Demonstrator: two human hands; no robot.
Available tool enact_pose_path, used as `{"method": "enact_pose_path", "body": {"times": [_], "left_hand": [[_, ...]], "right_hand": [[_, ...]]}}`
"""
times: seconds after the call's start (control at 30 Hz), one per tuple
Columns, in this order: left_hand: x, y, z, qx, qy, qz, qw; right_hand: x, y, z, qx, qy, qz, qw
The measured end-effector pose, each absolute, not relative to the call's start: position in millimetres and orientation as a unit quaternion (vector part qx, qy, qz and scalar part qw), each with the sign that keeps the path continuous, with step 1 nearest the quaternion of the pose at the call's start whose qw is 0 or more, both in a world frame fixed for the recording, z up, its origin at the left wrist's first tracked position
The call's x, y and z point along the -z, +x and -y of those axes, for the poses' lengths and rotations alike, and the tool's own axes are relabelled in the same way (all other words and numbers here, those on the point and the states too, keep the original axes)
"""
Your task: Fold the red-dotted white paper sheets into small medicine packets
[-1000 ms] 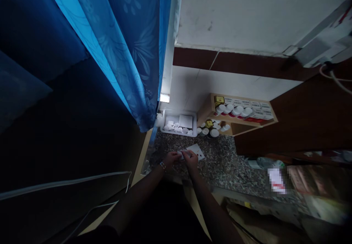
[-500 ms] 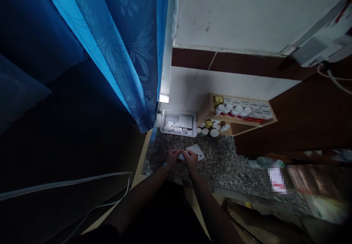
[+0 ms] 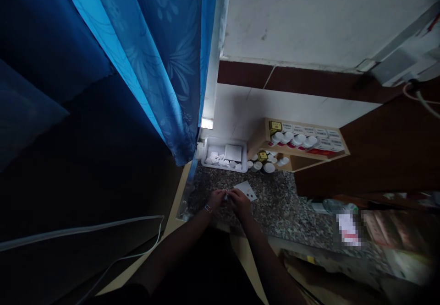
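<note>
My left hand and my right hand meet above the speckled stone counter, their fingers closed together. A small piece of white paper is pinched between them; the fingers hide most of it. Just beyond my right hand lies a square white sheet of paper with a few small dark round pieces on it, perhaps pills. Behind the hands stands a white plastic tray against the wall. It holds many small folded white paper packets and a stack of square white paper.
A wooden shelf holds boxes and white-capped bottles; more bottles stand below. A blue curtain hangs at left. A clear plastic bottle lies at right. A white cable runs at lower left.
My fingers have curled in over the white paper, so less of it shows now. The square sheet, tray and shelf stay where they were; the view has shifted slightly.
</note>
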State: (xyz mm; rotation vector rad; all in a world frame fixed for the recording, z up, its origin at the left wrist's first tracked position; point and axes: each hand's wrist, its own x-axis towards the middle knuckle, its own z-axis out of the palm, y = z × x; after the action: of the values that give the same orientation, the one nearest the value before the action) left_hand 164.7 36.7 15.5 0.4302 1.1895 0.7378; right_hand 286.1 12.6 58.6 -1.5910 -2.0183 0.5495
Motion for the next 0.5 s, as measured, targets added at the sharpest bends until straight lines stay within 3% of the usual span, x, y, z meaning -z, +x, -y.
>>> {"method": "enact_pose_path", "body": {"times": [0.5], "left_hand": [[-21.8,154.3,-41.8,-0.340,0.188,-0.555,0.736]], "right_hand": [[-68.0,288.4,-9.1,-0.294,-0.550,0.733,0.270]]}}
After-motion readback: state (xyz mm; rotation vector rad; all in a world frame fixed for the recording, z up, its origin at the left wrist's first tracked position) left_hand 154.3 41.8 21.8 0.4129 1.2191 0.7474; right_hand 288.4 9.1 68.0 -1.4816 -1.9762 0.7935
